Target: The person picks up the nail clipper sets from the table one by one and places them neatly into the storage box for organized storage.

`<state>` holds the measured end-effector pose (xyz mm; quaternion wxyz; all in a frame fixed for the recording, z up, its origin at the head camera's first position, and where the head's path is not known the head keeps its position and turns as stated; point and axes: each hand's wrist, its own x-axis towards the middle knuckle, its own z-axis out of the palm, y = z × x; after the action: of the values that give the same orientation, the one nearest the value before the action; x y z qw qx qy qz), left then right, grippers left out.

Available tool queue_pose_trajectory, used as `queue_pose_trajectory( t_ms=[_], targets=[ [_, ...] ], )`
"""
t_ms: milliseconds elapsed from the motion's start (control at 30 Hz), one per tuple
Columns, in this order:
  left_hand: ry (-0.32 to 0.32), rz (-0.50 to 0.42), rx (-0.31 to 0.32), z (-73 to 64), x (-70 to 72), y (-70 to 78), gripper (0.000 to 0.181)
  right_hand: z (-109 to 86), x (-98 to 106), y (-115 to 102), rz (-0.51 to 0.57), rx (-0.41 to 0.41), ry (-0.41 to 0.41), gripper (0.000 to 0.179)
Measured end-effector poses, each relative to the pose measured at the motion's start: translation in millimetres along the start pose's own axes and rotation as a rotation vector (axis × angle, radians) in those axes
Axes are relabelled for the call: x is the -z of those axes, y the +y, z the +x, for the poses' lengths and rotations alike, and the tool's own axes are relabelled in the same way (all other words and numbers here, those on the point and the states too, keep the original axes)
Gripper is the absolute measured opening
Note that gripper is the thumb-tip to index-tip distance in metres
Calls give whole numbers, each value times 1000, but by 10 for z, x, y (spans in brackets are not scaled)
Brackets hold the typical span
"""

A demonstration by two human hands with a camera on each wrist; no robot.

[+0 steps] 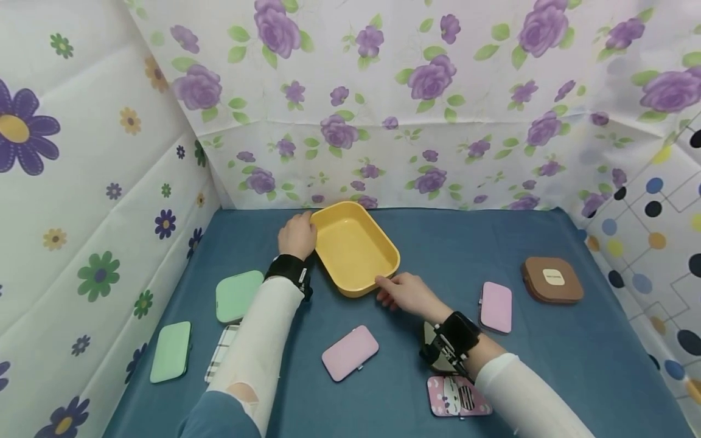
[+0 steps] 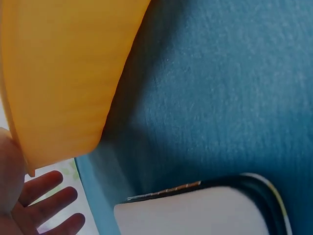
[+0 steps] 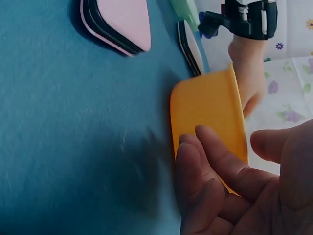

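Note:
A yellow rectangular tray [image 1: 358, 255] with raised walls sits at the middle back of the blue cloth. At its far left corner, my left hand [image 1: 298, 236] holds the rim. In the left wrist view, the thumb [image 2: 10, 169] lies against the rim while three other fingers [image 2: 54, 200] spread past the corner. My right hand [image 1: 408, 295] is at the near right corner. Its bent, loose fingers [image 3: 220, 156] lie by the outer wall, and its thumb [image 3: 269, 143] stands slightly apart from the rim. Nearest in front lies a pink case [image 1: 350, 353].
Left are two green cases [image 1: 171, 351] [image 1: 238, 295] and a plaid case [image 1: 220, 353], partly behind my left arm. Right are a pink case [image 1: 495, 307], a brown case [image 1: 553, 280] and a cartoon case [image 1: 457, 396]. My right wrist partly covers another case [image 1: 438, 362]. Patterned cloth walls [image 1: 378, 152] enclose the table.

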<state>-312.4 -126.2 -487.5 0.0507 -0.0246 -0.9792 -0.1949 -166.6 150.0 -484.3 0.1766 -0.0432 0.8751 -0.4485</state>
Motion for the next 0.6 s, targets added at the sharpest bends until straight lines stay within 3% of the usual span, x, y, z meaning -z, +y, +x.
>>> queue_pose_trajectory(
  t_ms=[200,600],
  targets=[
    [-4,-12,16,-10,-19,27,46,21,-72,7,45,11,-8,54],
    [-46,-45,-11,38,-35,46,57,38,-39,57,24,-5,29,51]
  ],
)
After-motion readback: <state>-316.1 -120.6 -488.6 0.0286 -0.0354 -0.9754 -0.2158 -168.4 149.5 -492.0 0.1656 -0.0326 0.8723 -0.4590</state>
